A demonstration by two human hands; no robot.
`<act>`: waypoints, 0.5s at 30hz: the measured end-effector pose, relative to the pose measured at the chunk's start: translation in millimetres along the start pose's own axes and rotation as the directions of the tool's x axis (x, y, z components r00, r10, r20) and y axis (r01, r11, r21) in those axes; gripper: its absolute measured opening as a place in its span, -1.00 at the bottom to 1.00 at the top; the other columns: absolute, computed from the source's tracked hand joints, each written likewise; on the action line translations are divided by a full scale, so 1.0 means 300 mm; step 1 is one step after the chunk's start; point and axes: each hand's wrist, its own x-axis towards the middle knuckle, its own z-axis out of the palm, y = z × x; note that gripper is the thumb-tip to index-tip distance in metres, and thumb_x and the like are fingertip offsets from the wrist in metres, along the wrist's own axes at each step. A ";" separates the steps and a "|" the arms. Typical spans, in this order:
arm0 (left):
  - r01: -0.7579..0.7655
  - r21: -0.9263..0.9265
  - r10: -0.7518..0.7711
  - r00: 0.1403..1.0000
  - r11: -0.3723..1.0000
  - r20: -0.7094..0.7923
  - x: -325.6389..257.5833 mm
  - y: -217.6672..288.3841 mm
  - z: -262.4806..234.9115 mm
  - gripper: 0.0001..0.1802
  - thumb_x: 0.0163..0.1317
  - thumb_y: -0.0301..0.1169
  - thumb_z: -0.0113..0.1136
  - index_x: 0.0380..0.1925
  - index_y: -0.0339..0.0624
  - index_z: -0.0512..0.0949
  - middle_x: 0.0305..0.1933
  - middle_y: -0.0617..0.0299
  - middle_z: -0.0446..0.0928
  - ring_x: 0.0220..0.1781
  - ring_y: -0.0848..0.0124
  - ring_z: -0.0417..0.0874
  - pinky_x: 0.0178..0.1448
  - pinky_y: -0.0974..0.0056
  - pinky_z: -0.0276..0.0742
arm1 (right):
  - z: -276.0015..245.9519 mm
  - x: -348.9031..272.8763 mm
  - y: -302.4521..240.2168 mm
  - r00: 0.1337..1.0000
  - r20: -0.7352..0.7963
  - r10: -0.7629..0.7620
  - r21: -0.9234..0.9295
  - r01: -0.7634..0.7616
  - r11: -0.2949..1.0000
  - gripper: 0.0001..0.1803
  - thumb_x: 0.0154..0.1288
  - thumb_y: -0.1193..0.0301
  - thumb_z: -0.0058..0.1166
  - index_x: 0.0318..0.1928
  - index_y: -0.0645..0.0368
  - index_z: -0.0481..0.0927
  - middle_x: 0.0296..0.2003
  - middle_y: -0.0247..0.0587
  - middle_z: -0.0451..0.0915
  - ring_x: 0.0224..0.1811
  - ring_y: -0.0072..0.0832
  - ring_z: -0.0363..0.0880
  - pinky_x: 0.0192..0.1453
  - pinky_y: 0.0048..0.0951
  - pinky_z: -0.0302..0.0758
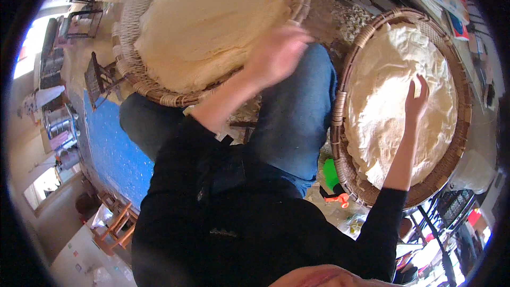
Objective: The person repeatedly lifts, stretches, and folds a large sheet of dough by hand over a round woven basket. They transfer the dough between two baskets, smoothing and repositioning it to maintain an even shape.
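My left hand (279, 56) hangs over my knee, beside the near right rim of a large round wicker basket (159, 97). It is smeared by motion, so I cannot make out its fingers. Inside that basket lies a wide layer of pale yellow, powdery-looking stuff (212, 26). On the right stands a second wicker basket (340, 98), holding a creamy white mass (382, 90) with a wrinkled, uneven surface. My right hand (418, 98) reaches over this mass, fingers curved and parted from the thumb, with nothing visible in them. Whether it touches the mass is unclear.
A blue panel (111, 138) lies to the left, near a dark small chair (98, 79). Below the right basket are a green object (330, 172) and an orange-handled tool (337, 198). A wooden chair (119, 223) stands at the lower left. Pale crumbs (356, 21) lie between the baskets.
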 end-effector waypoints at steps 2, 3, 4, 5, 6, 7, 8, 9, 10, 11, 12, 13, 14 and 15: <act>0.202 -0.020 -0.203 0.976 0.979 -0.082 -0.093 -0.176 -0.167 -0.81 0.30 -0.44 0.16 -0.12 -0.22 0.58 -0.03 -0.04 0.57 0.00 0.00 0.60 0.06 0.10 0.54 | -0.018 -0.072 -0.128 0.995 -0.030 -0.091 0.063 0.093 0.994 -0.72 0.44 0.31 0.05 0.08 0.08 0.58 0.10 -0.21 0.56 0.22 -0.27 0.47 0.31 -0.18 0.42; 0.292 0.164 -0.299 0.954 0.942 0.018 -0.164 -0.251 -0.251 -0.78 0.29 -0.43 0.17 -0.09 -0.23 0.56 -0.02 -0.05 0.57 -0.01 -0.01 0.60 0.04 0.09 0.55 | -0.014 -0.099 -0.200 0.991 -0.059 -0.120 0.124 0.126 0.984 -0.79 0.44 0.38 0.05 0.02 0.08 0.60 0.07 -0.22 0.58 0.17 -0.30 0.50 0.27 -0.22 0.45; 0.380 0.356 -0.445 0.888 0.854 0.118 -0.229 -0.321 -0.326 -0.75 0.28 -0.42 0.18 -0.07 -0.25 0.55 -0.01 -0.07 0.56 -0.01 -0.03 0.61 0.02 0.08 0.57 | -0.025 -0.129 -0.271 0.990 -0.007 -0.138 0.110 0.138 0.984 -0.81 0.40 0.43 0.08 -0.02 0.09 0.62 0.04 -0.20 0.60 0.15 -0.29 0.52 0.25 -0.24 0.46; 0.304 0.440 -0.406 0.900 0.845 0.158 -0.287 -0.381 -0.381 -0.76 0.27 -0.41 0.17 -0.09 -0.24 0.54 -0.04 -0.05 0.55 -0.03 -0.01 0.60 -0.01 0.05 0.56 | -0.010 -0.142 -0.353 0.982 -0.034 -0.186 0.138 0.189 0.972 -0.82 0.37 0.47 0.10 -0.05 0.10 0.63 0.02 -0.20 0.61 0.14 -0.28 0.53 0.24 -0.25 0.46; 0.225 0.516 -0.371 0.907 0.827 0.199 -0.339 -0.432 -0.418 -0.76 0.25 -0.39 0.16 -0.11 -0.23 0.53 -0.08 -0.04 0.53 -0.05 0.00 0.60 -0.04 0.03 0.56 | 0.002 -0.153 -0.438 0.969 -0.065 -0.238 0.182 0.246 0.952 -0.83 0.34 0.51 0.11 -0.09 0.10 0.65 0.00 -0.19 0.62 0.13 -0.26 0.53 0.23 -0.25 0.46; 0.174 0.607 -0.409 0.871 0.776 0.273 -0.374 -0.482 -0.448 -0.76 0.23 -0.37 0.15 -0.13 -0.22 0.53 -0.12 -0.02 0.52 -0.07 0.01 0.60 -0.07 0.01 0.56 | 0.005 -0.160 -0.524 0.968 -0.028 -0.249 0.167 0.250 0.954 -0.83 0.30 0.55 0.12 -0.12 0.11 0.66 -0.02 -0.19 0.63 0.12 -0.25 0.55 0.21 -0.25 0.47; 0.113 0.602 -0.343 0.896 0.790 0.282 -0.398 -0.529 -0.480 -0.77 0.22 -0.37 0.16 -0.14 -0.21 0.52 -0.13 -0.01 0.51 -0.07 0.01 0.60 -0.08 0.01 0.56 | 0.005 -0.165 -0.612 0.961 -0.004 -0.275 0.161 0.272 0.949 -0.83 0.26 0.58 0.13 -0.16 0.11 0.67 -0.04 -0.19 0.64 0.11 -0.24 0.56 0.19 -0.25 0.48; 0.087 0.618 -0.349 0.881 0.781 0.318 -0.417 -0.570 -0.507 -0.77 0.22 -0.36 0.16 -0.15 -0.20 0.52 -0.14 0.00 0.50 -0.06 0.02 0.60 -0.08 0.02 0.56 | 0.011 -0.162 -0.702 0.955 0.012 -0.297 0.237 0.286 0.929 -0.82 0.24 0.59 0.13 -0.17 0.11 0.68 -0.05 -0.19 0.65 0.09 -0.23 0.57 0.18 -0.25 0.49; 0.059 0.632 -0.355 0.866 0.773 0.353 -0.433 -0.604 -0.524 -0.77 0.21 -0.35 0.16 -0.17 -0.19 0.52 -0.15 0.01 0.49 -0.06 0.03 0.60 -0.08 0.02 0.57 | 0.018 -0.156 -0.791 0.947 0.031 -0.319 0.304 0.295 0.906 -0.81 0.23 0.60 0.14 -0.18 0.10 0.68 -0.06 -0.19 0.65 0.07 -0.22 0.58 0.16 -0.25 0.50; 0.040 0.678 -0.417 0.814 0.734 0.403 -0.441 -0.636 -0.539 -0.75 0.25 -0.34 0.15 -0.12 -0.21 0.52 -0.11 0.01 0.51 -0.04 0.05 0.61 -0.08 0.06 0.58 | 0.026 -0.150 -0.880 0.936 0.017 -0.353 0.338 0.326 0.883 -0.80 0.22 0.60 0.14 -0.17 0.10 0.68 -0.07 -0.20 0.66 0.04 -0.22 0.60 0.14 -0.26 0.51; 0.016 0.720 -0.478 0.758 0.694 0.445 -0.445 -0.667 -0.549 -0.72 0.28 -0.34 0.15 -0.07 -0.23 0.53 -0.06 0.01 0.54 -0.02 0.08 0.62 -0.07 0.10 0.60 | 0.036 -0.146 -0.965 0.923 0.015 -0.385 0.361 0.354 0.863 -0.80 0.21 0.60 0.15 -0.17 0.09 0.68 -0.09 -0.21 0.66 0.02 -0.22 0.61 0.12 -0.27 0.52; -0.031 0.752 -0.478 0.754 0.659 0.450 -0.447 -0.692 -0.552 -0.70 0.31 -0.33 0.14 -0.03 -0.26 0.53 -0.02 0.01 0.56 0.00 0.10 0.62 -0.06 0.14 0.61 | 0.050 -0.151 -1.046 0.921 0.029 -0.389 0.398 0.346 0.850 -0.80 0.20 0.60 0.16 -0.17 0.09 0.68 -0.09 -0.21 0.66 0.01 -0.21 0.61 0.12 -0.28 0.52; 0.319 0.584 -0.589 0.726 0.746 0.355 -0.444 -0.715 -0.552 -0.72 0.34 -0.33 0.12 -0.03 -0.24 0.53 -0.03 0.04 0.56 -0.02 0.17 0.63 -0.07 0.17 0.61 | 0.067 -0.155 -1.120 0.918 0.056 -0.391 0.431 0.331 0.839 -0.80 0.20 0.59 0.16 -0.17 0.09 0.68 -0.10 -0.21 0.66 0.00 -0.20 0.61 0.12 -0.29 0.52; 0.592 0.306 -0.663 0.707 0.746 0.248 -0.440 -0.732 -0.549 -0.73 0.36 -0.33 0.10 -0.03 -0.23 0.54 -0.03 0.07 0.56 -0.03 0.23 0.63 -0.08 0.20 0.61 | 0.087 -0.160 -1.186 0.918 0.085 -0.387 0.514 0.292 0.806 -0.80 0.22 0.57 0.16 -0.16 0.08 0.68 -0.10 -0.22 0.66 0.00 -0.25 0.62 0.12 -0.30 0.52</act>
